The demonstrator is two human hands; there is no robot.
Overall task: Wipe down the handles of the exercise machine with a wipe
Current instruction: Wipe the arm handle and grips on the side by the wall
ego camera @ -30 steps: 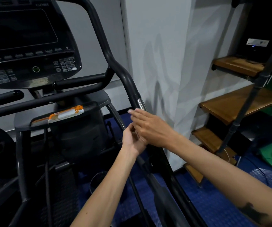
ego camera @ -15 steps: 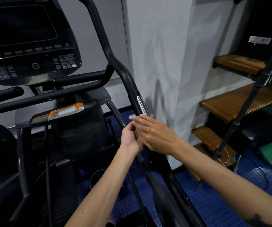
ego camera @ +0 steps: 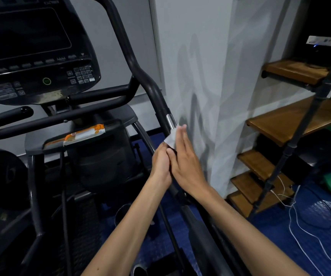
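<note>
Two bare forearms reach in from the near edge, cut off by the frame at the bottom. The left hand (ego camera: 160, 164) and right hand (ego camera: 186, 162) meet side by side on the one long black handle (ego camera: 150, 86) that runs up the right side of the exercise machine (ego camera: 80, 156). The right hand's fingers (ego camera: 180, 134) lie straight and together, flat along the bar over a single white wipe (ego camera: 171, 137); the wipe is crumpled and thin, and only a small corner of it shows above the two hands, just below the handle's short shiny metal band (ego camera: 170, 120). The left hand's fingers are hidden behind the bar and the right hand, so I cannot tell whether they curl round the wipe or the bar. Left of the hands, one flat packet (ego camera: 84, 135) with orange and white print rests on the machine's dark tray. Farther up left is one glossy console (ego camera: 35, 48) with a dark screen and small buttons too blurred to read. On the far right, four brown wooden shelves (ego camera: 292, 122) step up a pale wall, with loose white cables (ego camera: 300, 226) on the blue floor
</note>
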